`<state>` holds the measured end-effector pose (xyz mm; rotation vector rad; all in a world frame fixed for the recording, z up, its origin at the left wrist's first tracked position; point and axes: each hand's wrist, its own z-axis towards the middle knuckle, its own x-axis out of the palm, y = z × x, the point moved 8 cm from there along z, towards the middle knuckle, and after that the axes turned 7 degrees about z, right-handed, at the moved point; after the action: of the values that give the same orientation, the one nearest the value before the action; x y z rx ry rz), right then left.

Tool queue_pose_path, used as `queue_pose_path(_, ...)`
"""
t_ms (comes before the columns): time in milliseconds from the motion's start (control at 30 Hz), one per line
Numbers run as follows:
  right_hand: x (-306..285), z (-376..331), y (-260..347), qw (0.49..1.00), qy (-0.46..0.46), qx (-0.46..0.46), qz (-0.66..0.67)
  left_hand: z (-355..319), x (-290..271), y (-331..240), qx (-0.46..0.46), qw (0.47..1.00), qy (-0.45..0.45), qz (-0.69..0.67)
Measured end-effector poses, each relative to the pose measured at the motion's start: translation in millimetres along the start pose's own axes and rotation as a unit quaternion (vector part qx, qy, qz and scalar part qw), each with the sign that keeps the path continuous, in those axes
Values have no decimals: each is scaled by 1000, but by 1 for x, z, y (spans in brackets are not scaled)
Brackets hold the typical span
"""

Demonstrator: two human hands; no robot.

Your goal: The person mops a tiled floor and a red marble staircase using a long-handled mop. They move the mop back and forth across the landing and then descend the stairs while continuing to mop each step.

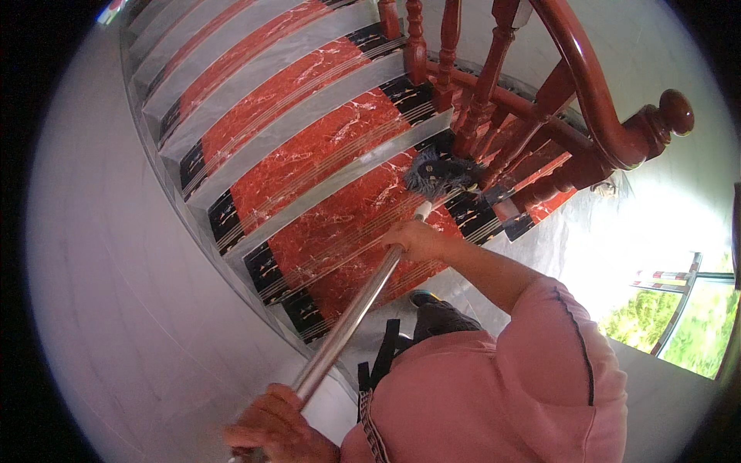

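A mop with a long shiny metal handle (351, 318) runs slantwise up from the lower left. Its dark grey stringy head (432, 176) rests on a low stair tread, close against the foot of the red balusters (482, 89). My right hand (417, 238) is wrapped round the handle a short way below the mop head. Farther down, near the handle's other end, my left hand (279, 426) is closed around it too. The hand's lower side is partly blurred.
Curving stairs (324, 166) with red and black treads and grey risers climb to the upper left. A red wooden handrail (588, 69) ends in a round knob at the right. The pale wall (116, 270) borders the left, and a bright window (679, 316) stands at the lower right.
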<state>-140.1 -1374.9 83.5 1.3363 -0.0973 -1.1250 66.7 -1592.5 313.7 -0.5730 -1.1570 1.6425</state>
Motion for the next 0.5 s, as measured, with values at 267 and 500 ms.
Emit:
queue_pose_path(267,57,2,40,997,-38,-63,15,-6,-15,-59,134,990,30,15)
queue_pose_path(500,165,52,156,969,90,-146,177,-23,-17,-151,224,970,83,-45)
